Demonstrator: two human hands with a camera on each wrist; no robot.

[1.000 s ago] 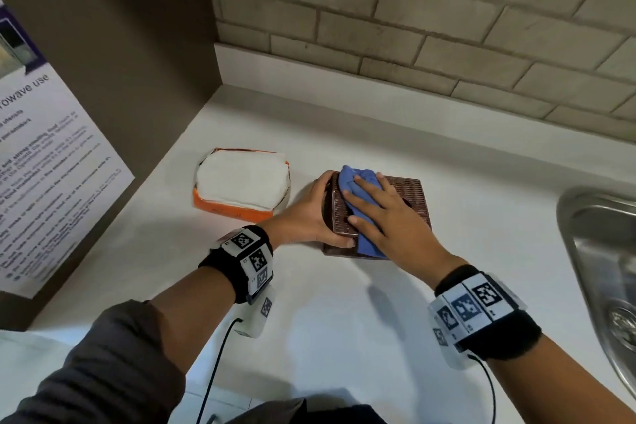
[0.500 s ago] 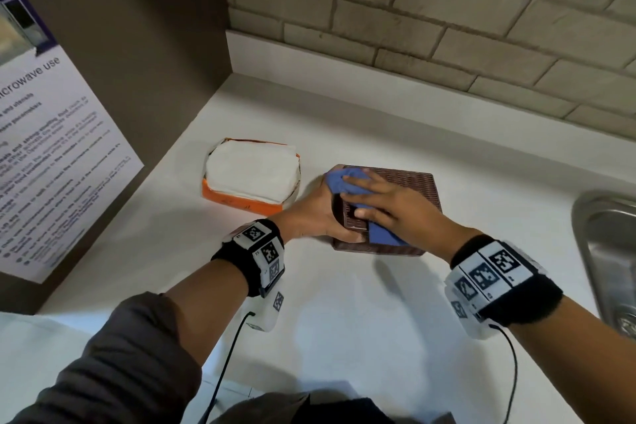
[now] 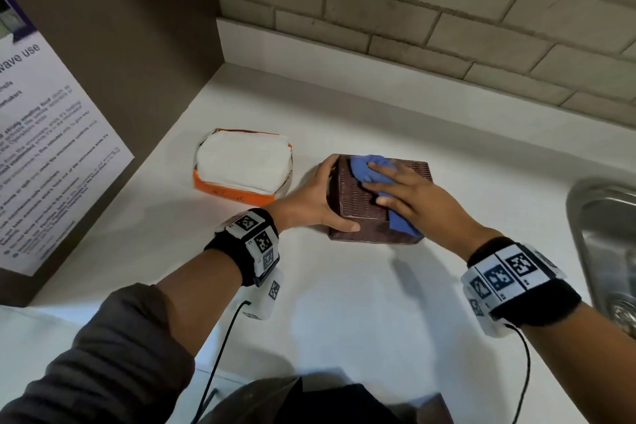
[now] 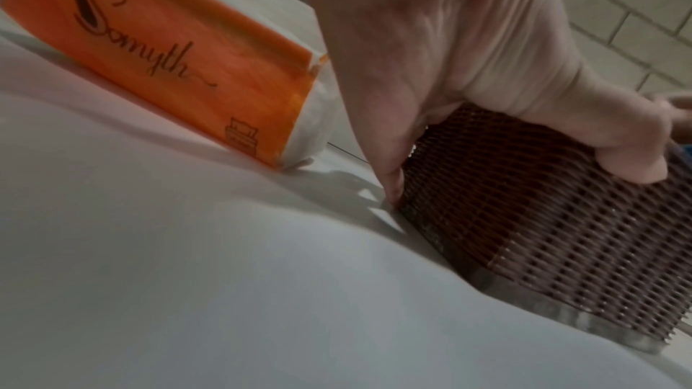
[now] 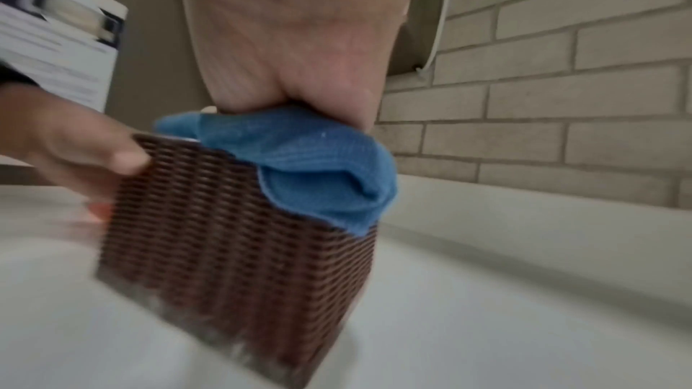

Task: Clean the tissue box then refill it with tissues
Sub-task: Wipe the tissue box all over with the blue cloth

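Note:
A brown woven tissue box (image 3: 351,196) stands on the white counter (image 3: 344,303). My left hand (image 3: 316,196) grips its left end, thumb on the near face and fingers round the far edge. The left wrist view shows that thumb lying across the weave of the box (image 4: 543,232). My right hand (image 3: 406,193) lies flat on top and presses a blue cloth (image 3: 370,165) onto the lid with straight fingers. One corner of the cloth (image 5: 310,164) hangs over the near right edge of the box (image 5: 232,232). To the left lies an orange pack of white tissues (image 3: 241,162).
A steel sink (image 3: 605,234) sits at the right edge of the counter. A brick wall (image 3: 413,10) runs along the back. A brown side panel with a printed notice (image 3: 44,155) closes the left side. The tissue pack (image 4: 168,55) lies close beside my left hand (image 4: 430,55).
My right hand has slid the blue cloth across the top of the box, towards its right side. The left hand has kept its grip on the box's left end.

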